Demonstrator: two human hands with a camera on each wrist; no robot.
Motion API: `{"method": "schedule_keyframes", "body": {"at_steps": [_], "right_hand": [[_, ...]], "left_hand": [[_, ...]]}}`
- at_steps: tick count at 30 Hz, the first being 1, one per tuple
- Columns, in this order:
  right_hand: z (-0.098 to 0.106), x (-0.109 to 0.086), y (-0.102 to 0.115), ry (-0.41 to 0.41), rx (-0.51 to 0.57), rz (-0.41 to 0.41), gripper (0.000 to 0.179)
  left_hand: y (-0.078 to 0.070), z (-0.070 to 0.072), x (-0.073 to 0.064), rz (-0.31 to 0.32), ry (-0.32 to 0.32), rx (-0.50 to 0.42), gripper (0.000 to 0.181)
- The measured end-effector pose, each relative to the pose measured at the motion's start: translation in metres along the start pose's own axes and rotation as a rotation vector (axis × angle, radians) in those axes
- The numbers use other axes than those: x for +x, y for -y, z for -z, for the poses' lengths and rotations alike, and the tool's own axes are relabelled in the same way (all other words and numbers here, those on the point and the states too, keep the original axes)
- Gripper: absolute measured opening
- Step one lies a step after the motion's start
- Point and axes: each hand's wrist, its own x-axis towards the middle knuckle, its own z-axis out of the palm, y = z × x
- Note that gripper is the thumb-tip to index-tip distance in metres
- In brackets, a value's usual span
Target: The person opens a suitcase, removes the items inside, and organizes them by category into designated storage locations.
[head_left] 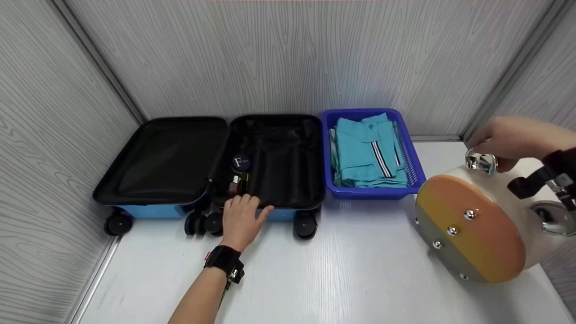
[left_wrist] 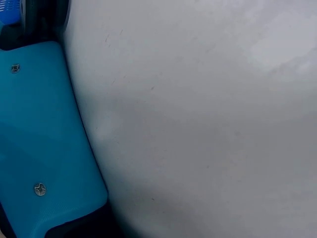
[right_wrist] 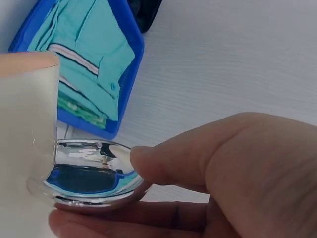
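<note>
My left hand [head_left: 242, 219] lies over the front rim of the open blue suitcase [head_left: 288, 166], fingers extended and holding nothing visible. Just beyond its fingertips, inside the black-lined right half, are a small bottle with a white cap [head_left: 234, 185], a yellow-green bottle [head_left: 244, 182] and a round dark tin marked F [head_left: 240, 163]. On the right, my right hand [head_left: 508, 139] pinches a chrome fitting [right_wrist: 96, 173] on a cream bag [head_left: 471, 229]. That bag is tilted, showing its orange, yellow and grey base with metal studs. The left hand is hidden in the left wrist view.
Right of the suitcase stands a blue plastic basket [head_left: 373, 194] with folded turquoise clothes [head_left: 366, 148]. The suitcase's other half [head_left: 166, 157] lies open at left. Black wheels [head_left: 306, 226] stick out at the front. Wood-grain walls [head_left: 270, 58] surround the white tabletop [head_left: 324, 274].
</note>
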Motion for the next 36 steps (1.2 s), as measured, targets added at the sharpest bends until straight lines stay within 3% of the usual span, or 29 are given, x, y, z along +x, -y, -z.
{"method": "schedule_keyframes", "body": {"at_steps": [5, 15, 23, 36], "right_hand": [[-0.005, 0.001, 0.007, 0.097, 0.184, -0.034, 0.043], [-0.011, 0.007, 0.031, 0.196, 0.439, -0.074, 0.049], [-0.020, 0.012, 0.054, 0.169, 0.542, -0.051, 0.048], [-0.030, 0.018, 0.092, 0.149, 0.614, 0.002, 0.050]], "left_hand": [[0.002, 0.000, 0.000, 0.001, -0.018, -0.001, 0.062], [0.001, -0.001, -0.001, 0.012, -0.034, -0.018, 0.060], [0.001, 0.000, -0.001, 0.022, -0.013, -0.006, 0.062], [0.001, 0.000, -0.002, 0.019, -0.011, 0.002, 0.062]]}}
